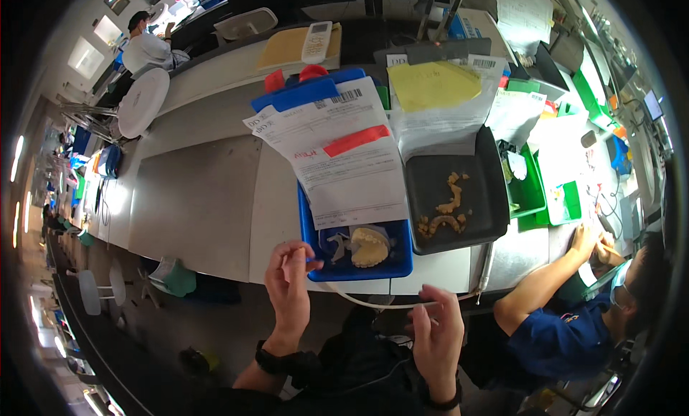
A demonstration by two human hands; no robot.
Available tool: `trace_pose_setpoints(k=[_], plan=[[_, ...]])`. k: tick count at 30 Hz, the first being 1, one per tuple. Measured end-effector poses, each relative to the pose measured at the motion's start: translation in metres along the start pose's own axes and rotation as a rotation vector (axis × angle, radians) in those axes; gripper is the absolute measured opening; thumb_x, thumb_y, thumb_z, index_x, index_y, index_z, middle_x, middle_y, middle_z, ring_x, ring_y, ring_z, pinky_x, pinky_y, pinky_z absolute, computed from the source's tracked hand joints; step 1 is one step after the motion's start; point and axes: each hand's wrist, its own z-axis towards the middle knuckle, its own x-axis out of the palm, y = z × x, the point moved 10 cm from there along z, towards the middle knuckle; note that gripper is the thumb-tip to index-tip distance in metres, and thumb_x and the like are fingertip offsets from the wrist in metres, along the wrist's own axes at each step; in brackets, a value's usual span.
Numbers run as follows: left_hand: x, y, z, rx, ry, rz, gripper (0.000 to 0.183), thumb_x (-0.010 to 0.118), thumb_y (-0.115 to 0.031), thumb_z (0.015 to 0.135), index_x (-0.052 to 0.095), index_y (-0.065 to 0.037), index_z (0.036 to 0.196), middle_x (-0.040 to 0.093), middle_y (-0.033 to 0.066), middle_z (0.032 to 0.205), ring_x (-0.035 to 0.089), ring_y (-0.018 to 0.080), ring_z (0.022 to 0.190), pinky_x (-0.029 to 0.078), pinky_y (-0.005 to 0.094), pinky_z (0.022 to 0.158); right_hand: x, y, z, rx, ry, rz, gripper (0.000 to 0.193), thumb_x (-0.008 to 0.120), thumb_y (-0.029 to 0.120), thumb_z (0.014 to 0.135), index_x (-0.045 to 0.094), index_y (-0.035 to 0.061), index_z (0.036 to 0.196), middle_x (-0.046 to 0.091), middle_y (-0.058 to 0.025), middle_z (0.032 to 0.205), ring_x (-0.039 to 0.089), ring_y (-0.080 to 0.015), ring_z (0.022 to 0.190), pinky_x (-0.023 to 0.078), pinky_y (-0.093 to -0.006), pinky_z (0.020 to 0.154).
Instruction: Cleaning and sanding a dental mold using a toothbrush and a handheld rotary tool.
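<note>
the pale dental cast lies in the blue tray, paperwork over its far end presumably to keep both together, while the left hand is at a near corner, its grip unclear, and the right hand has loosely curled, seemingly empty fingers.

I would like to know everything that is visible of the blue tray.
The blue tray looks like glossy plastic, rectangular with rounded corners and raised walls. It sits upright near the front edge of the bench. A printed paper hides its rear part; a pale yellow dental model lies inside, toward the front. The left hand is at its front-left corner; whether they touch is unclear.
</note>
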Motion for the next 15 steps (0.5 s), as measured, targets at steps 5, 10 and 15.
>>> trace_pose_setpoints(k=[5, 10, 15], plan=[[-0.027, 0.004, 0.002, 0.059, -0.183, 0.032, 0.023, 0.043, -0.024, 0.103, 0.057, -0.008, 0.111, 0.055, 0.0054, 0.127, 0.052, 0.0114, 0.106, 0.042, 0.0305, 0.093, 0.017, 0.024, 0.034, -0.159, -0.053, -0.299, 0.025, 0.064, 0.010, 0.090, 0.057, -0.0054, 0.109, 0.060, -0.0157, 0.103, 0.065, -0.0203, 0.079, 0.053, -0.0269, 0.058], [-0.018, 0.035, 0.014, -0.147, 0.028, -0.195, 0.023, 0.045, -0.026, 0.103, 0.057, -0.007, 0.110, 0.051, 0.0051, 0.134, 0.048, 0.0123, 0.115, 0.038, 0.0331, 0.100, 0.031, 0.030, 0.047, -0.357, -0.101, -0.637, 0.026, 0.065, 0.018, 0.089, 0.059, -0.0045, 0.101, 0.064, -0.0191, 0.086, 0.066, -0.0321, 0.080, 0.050, -0.0403, 0.060], [-0.009, 0.038, 0.023, -0.002, 0.132, -0.215, 0.024, 0.044, -0.024, 0.103, 0.058, -0.004, 0.103, 0.055, 0.0071, 0.125, 0.048, 0.0134, 0.110, 0.038, 0.0279, 0.097, 0.033, 0.026, 0.048, -0.276, -0.059, -0.608, 0.025, 0.065, 0.018, 0.089, 0.057, -0.0033, 0.099, 0.065, -0.0219, 0.090, 0.066, -0.0357, 0.082, 0.050, -0.0426, 0.064]])
